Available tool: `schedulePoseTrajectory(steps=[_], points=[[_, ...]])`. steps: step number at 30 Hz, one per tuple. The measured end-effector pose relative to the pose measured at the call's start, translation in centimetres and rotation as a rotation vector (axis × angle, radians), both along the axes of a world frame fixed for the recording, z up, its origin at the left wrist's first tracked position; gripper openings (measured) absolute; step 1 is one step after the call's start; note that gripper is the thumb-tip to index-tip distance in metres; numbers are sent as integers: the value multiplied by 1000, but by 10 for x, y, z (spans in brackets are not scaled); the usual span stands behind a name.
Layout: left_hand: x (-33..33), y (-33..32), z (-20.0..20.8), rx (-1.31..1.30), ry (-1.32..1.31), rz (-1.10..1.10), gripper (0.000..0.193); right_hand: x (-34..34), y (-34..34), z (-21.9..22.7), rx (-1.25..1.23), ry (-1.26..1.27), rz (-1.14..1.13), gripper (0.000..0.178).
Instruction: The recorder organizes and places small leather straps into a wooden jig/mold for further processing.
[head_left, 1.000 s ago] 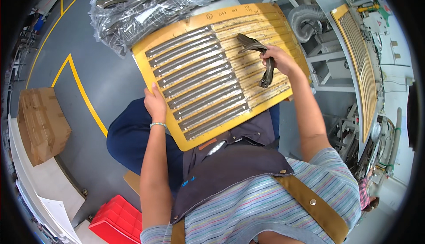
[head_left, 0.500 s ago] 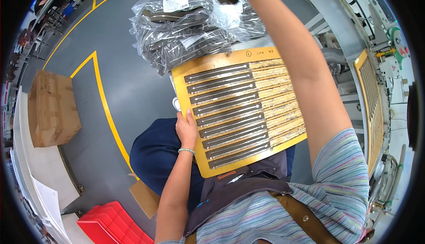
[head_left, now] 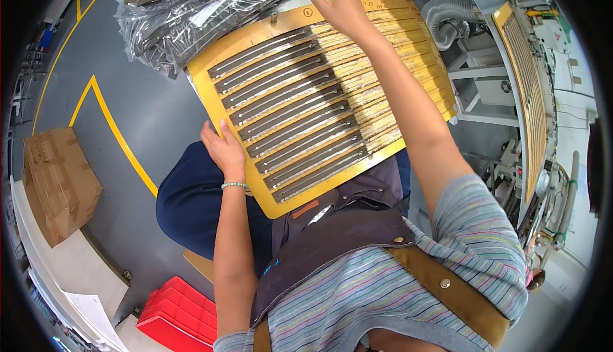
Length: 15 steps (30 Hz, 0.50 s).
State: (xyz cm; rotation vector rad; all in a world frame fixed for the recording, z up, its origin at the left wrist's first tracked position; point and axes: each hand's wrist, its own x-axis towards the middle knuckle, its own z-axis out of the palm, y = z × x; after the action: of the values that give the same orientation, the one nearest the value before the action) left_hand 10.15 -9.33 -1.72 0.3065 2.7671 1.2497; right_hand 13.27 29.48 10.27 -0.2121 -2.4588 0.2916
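Note:
A yellow slotted board lies tilted across my lap, its left half lined with dark strips, each with a light line along it. The right half shows pale, rough slots with whitish flecks. At the board's left edge my left hand, with a beaded bracelet at the wrist, grips the rim with the thumb on top. My right hand is over the board's far edge, slightly blurred, fingers apart and with nothing visible in it. Just beyond lie clear plastic bags of dark items.
A cardboard box stands at the left, and a red plastic bin at the lower left. To the right are a grey ribbed hose, a white metal frame and another slotted yellow board. Yellow lines mark the grey floor.
My right hand has come back toward me and no longer shows the dark object it held over the bags. The view has shifted, with the board now higher and further left.

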Motion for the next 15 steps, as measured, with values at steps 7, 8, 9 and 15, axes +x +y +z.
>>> schedulePoseTrajectory(steps=[7,8,9,15], points=[[51,76,66,-42,418,-748,54,214,-32,-82,-92,-384,-215,54],[58,97,71,-98,399,-853,55,218,-33,-93,-103,-370,-247,56],[61,118,69,-47,395,-905,55,214,-33,-95,-103,-370,-254,56],[25,193,30,-40,422,-946,54,210,-35,-97,-110,-372,-279,57]])
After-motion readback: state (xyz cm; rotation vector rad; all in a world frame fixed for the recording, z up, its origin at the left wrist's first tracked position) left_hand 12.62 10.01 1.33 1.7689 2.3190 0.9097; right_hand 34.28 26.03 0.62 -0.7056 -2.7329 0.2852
